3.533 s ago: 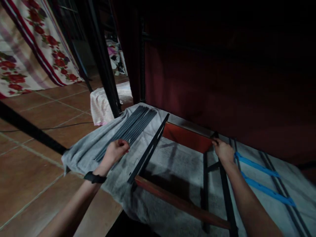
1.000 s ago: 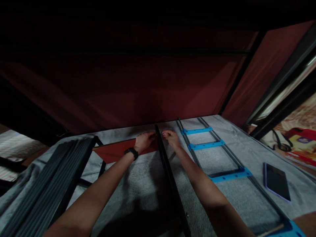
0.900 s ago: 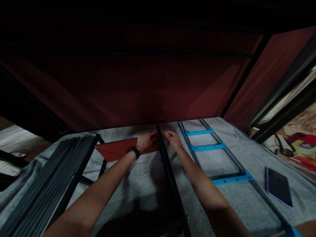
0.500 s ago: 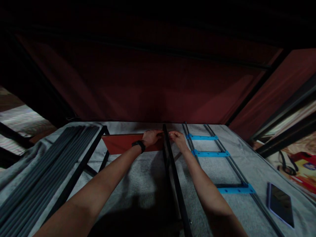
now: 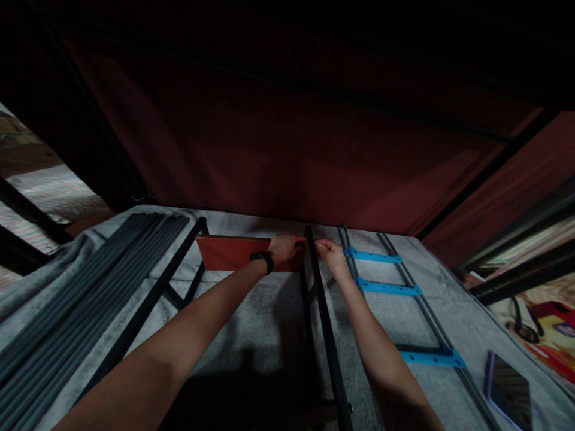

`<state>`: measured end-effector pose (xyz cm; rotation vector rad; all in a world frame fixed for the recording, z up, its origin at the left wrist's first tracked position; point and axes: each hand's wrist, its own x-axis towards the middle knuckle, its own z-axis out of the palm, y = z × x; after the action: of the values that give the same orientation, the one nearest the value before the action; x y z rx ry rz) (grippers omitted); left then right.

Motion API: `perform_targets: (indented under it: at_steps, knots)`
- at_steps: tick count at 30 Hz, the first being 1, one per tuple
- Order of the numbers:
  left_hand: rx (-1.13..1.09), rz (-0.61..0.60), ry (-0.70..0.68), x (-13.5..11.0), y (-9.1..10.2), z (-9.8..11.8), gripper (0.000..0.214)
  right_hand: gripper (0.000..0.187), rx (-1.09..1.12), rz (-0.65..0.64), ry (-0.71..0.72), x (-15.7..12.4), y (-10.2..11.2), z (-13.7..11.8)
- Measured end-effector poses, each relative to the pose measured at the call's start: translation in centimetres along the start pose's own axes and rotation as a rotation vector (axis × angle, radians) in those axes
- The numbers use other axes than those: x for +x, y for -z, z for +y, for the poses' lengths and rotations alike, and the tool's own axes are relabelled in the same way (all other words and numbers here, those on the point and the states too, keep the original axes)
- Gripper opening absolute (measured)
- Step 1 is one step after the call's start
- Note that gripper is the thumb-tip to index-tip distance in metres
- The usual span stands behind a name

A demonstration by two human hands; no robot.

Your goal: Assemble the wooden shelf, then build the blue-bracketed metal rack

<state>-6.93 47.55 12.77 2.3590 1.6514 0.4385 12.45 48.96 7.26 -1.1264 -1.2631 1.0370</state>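
One black bar [image 5: 327, 326] stands between left fingers [image 5: 299, 240], grip unclear, and right fingers [image 5: 322, 245], pinched together.

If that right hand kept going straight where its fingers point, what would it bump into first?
Most likely the black metal bar, right beside the fingertips of the right hand. Whether they already touch it is hard to tell in this dim view.

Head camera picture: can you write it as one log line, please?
left hand: at red board and black bar | right hand: opposite side of bar, grip unclear | phone: on grey cloth
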Motion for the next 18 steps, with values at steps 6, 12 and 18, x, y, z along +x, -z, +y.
perform_targets:
  at_steps: [6, 12, 18]
  knots:
    - [-0.007, 0.014, -0.002, 0.01, -0.16, 0.04, 0.039, 0.03, -0.024, 0.0, 0.056, 0.23, -0.43, 0.0]
    - [-0.027, 0.01, 0.007, -0.13, 0.02, 0.03, 0.038, 0.031, -0.028, 0.025, 0.051, 0.02, -0.76, 0.04]
    - [-0.012, 0.025, 0.003, -0.25, -0.09, -0.1, 0.038, 0.021, -0.158, 0.029, 0.132, 0.28, -0.58, -0.03]
